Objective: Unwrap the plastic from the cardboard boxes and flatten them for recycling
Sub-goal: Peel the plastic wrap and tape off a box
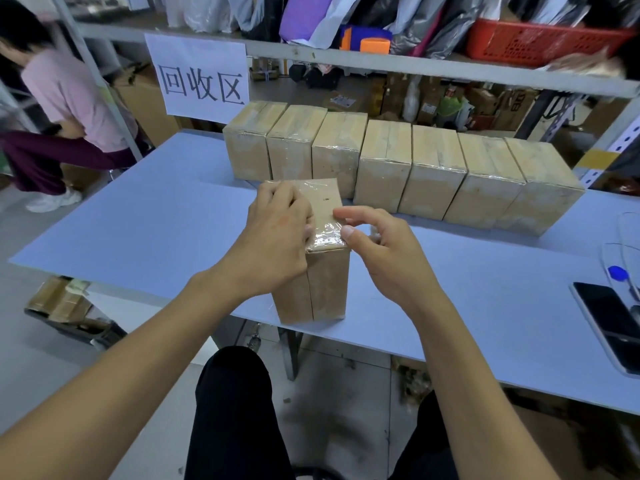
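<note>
Upright at the near edge of the pale blue table [138,230] stands a tall brown cardboard box wrapped in clear plastic film [323,289]. On its top, the left hand [273,237] lies with fingers curled over the far left edge, gripping the box. Just beside it, the right hand [384,251] pinches the wrinkled film at the top's near right corner between thumb and forefinger. Behind stands a row of seven similar film-wrapped cardboard boxes [398,168], touching side by side. A black smartphone [609,323] lies at the table's right end.
</note>
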